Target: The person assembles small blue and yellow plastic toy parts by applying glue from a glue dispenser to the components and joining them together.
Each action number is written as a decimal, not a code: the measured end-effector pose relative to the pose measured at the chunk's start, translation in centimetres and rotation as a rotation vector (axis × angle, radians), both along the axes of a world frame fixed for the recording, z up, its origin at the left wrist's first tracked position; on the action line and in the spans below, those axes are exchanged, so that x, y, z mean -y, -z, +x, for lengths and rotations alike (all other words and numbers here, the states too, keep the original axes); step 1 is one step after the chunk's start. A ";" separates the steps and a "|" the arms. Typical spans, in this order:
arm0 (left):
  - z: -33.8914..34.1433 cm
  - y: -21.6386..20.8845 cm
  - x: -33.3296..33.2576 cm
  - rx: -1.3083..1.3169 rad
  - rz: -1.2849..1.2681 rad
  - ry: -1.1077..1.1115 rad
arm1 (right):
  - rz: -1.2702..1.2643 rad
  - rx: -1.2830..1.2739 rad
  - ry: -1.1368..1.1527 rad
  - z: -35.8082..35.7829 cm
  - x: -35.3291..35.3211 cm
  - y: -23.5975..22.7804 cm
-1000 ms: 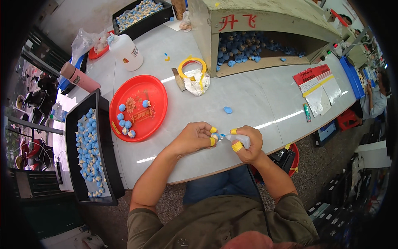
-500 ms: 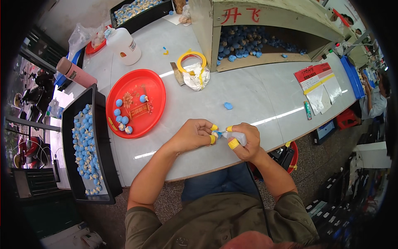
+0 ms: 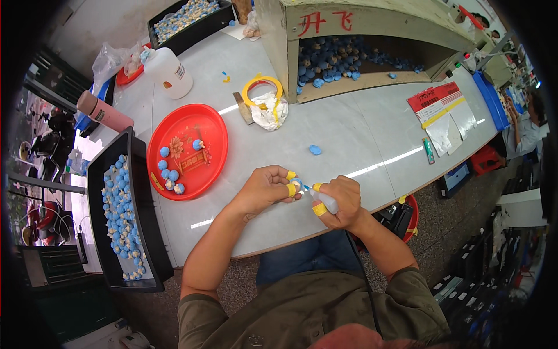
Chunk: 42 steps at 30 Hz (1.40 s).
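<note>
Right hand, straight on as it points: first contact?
The bottle in the right hand would likely meet the blue-and-cream piece in the left hand first; depth is unclear.

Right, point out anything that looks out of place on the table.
One blue piece looks stray, alone on the table, away from the heap in the box. Small blue and yellow scraps also lie loose, left of the yellow ring.
</note>
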<state>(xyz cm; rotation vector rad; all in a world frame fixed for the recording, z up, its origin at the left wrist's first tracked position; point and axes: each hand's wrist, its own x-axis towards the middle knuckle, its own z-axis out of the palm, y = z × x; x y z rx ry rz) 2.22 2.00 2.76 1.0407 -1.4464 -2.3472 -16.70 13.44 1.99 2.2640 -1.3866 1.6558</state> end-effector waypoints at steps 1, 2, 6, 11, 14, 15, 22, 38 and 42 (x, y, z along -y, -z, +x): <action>-0.1 -0.1 0.0 0.000 0.000 0.004 | 0.000 0.000 0.004 0.0 0.0 0.0; -0.1 -0.2 -0.1 -0.012 0.012 -0.010 | -0.009 -0.006 0.010 0.1 0.0 0.1; -0.1 -0.2 -0.3 -0.029 0.023 -0.047 | -0.003 -0.038 0.012 0.1 -0.3 0.3; -0.2 -0.3 -0.3 -0.018 0.006 -0.035 | -0.010 0.001 0.013 0.0 -0.1 0.1; -0.1 -0.3 -0.3 -0.016 0.002 -0.016 | -0.010 0.009 0.017 0.1 0.1 -0.1; 0.0 -0.2 -0.2 -0.013 -0.004 -0.009 | 0.001 0.000 0.021 0.1 0.1 -0.1; 0.0 -0.1 -0.2 -0.007 -0.015 0.005 | 0.008 0.004 0.018 0.2 0.1 0.0; -0.1 -0.3 -0.2 0.013 -0.015 -0.004 | -0.026 -0.005 0.025 0.1 0.0 0.2; -0.2 -0.3 -0.3 0.000 0.010 -0.012 | -0.020 0.013 0.018 -0.1 -0.4 0.4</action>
